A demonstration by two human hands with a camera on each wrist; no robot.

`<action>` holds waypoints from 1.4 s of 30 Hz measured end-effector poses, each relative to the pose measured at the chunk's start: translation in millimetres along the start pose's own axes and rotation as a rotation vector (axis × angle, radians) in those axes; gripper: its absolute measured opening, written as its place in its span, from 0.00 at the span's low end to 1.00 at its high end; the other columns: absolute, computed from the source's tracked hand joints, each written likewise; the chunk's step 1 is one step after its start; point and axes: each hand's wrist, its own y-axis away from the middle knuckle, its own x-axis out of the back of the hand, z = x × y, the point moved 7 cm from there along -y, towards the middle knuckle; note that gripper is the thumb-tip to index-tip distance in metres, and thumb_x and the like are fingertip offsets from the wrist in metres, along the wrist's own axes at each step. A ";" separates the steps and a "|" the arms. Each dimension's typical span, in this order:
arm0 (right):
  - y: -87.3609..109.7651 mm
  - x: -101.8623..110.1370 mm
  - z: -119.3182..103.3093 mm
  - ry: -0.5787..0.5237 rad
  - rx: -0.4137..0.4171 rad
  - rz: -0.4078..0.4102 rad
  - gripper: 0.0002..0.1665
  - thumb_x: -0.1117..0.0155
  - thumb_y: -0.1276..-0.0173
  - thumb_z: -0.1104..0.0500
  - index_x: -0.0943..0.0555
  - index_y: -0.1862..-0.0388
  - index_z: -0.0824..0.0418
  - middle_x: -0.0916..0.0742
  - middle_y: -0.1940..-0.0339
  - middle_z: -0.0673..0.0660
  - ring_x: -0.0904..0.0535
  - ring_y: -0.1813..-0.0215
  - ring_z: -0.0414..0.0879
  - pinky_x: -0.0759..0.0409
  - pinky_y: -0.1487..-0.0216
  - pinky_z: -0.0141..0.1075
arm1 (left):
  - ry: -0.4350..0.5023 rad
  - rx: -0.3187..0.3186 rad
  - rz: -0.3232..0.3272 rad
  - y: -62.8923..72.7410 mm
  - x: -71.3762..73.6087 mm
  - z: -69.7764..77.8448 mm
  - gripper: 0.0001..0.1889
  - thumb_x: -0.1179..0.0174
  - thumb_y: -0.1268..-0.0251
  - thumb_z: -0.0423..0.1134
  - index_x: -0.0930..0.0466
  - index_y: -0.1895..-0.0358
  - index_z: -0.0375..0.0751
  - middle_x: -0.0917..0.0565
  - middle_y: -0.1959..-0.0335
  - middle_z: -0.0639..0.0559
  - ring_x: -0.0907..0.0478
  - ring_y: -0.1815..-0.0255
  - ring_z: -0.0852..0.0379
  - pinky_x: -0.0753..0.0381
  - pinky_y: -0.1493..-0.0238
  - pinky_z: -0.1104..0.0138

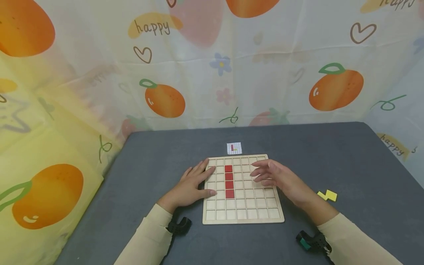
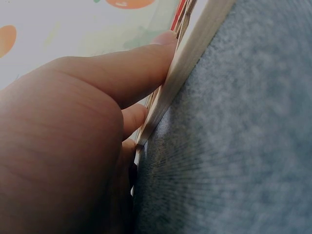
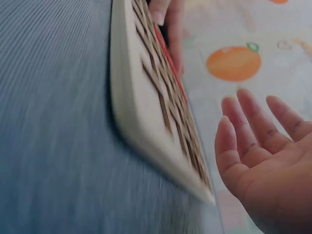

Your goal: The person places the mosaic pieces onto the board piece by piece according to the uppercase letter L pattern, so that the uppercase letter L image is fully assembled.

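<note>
A square wooden grid board (image 1: 241,217) lies on the dark grey table. Four-square red strip (image 1: 229,176) sits in its grid, left of the middle. My left hand (image 1: 190,186) rests at the board's left edge; in the left wrist view the thumb (image 2: 141,68) lies over the rim. Above the board's right side hovers my right hand (image 1: 276,175), fingers loosely extended and holding nothing; the right wrist view shows the same hand (image 3: 273,156) apart from the board. To the right on the table lies a yellow piece (image 1: 331,195), partly hidden behind the right forearm.
Behind the board's far edge lies a small printed card (image 1: 234,148) with a grid pattern in red and yellow. A fruit-print cloth (image 1: 198,73) hangs behind the table (image 1: 165,154). Each wrist wears a black camera strap.
</note>
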 end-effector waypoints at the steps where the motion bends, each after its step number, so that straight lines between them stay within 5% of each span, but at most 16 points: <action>1: 2.6 4.1 0.4 0.008 0.000 0.006 0.32 0.63 0.06 0.51 0.30 0.22 0.73 0.17 0.37 0.69 0.17 0.38 0.63 0.18 0.38 0.44 | -0.002 0.001 -0.002 0.1 -0.2 -0.3 0.48 0.32 0.26 0.61 0.43 0.11 0.48 0.57 0.09 0.50 0.64 0.10 0.45 0.69 0.17 0.41; 10: 26.0 43.9 5.6 0.041 0.006 0.057 0.32 0.67 0.05 0.52 0.30 0.24 0.75 0.17 0.37 0.73 0.16 0.40 0.59 0.17 0.42 0.41 | -0.005 0.000 -0.003 -0.5 -2.3 -3.5 0.49 0.32 0.26 0.63 0.44 0.10 0.50 0.58 0.09 0.51 0.64 0.10 0.47 0.69 0.17 0.42; 17: 49.1 79.1 6.6 0.121 0.022 0.088 0.29 0.70 0.05 0.53 0.24 0.23 0.56 0.16 0.36 0.65 0.16 0.39 0.54 0.19 0.41 0.37 | 0.016 -0.028 0.030 -2.0 -4.5 -6.3 0.50 0.32 0.27 0.65 0.42 0.11 0.49 0.55 0.09 0.49 0.62 0.10 0.46 0.68 0.17 0.42; 31: 81.5 144.2 17.4 0.221 0.002 0.133 0.29 0.70 0.05 0.57 0.24 0.22 0.52 0.14 0.36 0.54 0.16 0.40 0.44 0.20 0.42 0.30 | 0.002 0.010 0.000 -1.0 -2.0 -3.2 0.49 0.31 0.26 0.63 0.44 0.10 0.50 0.57 0.09 0.51 0.64 0.10 0.48 0.69 0.17 0.43; 36: 91.1 162.4 27.8 0.236 -0.043 0.160 0.25 0.61 0.06 0.62 0.23 0.23 0.56 0.13 0.37 0.51 0.15 0.40 0.41 0.20 0.42 0.27 | 0.013 0.000 0.017 -1.1 -3.1 -4.8 0.49 0.31 0.27 0.62 0.42 0.11 0.48 0.56 0.09 0.49 0.63 0.10 0.45 0.69 0.17 0.42; 42: 99.8 171.7 38.7 0.406 -0.187 0.147 0.24 0.40 0.13 0.62 0.26 0.23 0.67 0.13 0.39 0.53 0.17 0.42 0.35 0.20 0.48 0.27 | 0.007 0.008 0.010 -0.3 -2.2 -3.6 0.49 0.31 0.27 0.62 0.43 0.11 0.49 0.56 0.09 0.50 0.63 0.10 0.47 0.68 0.17 0.43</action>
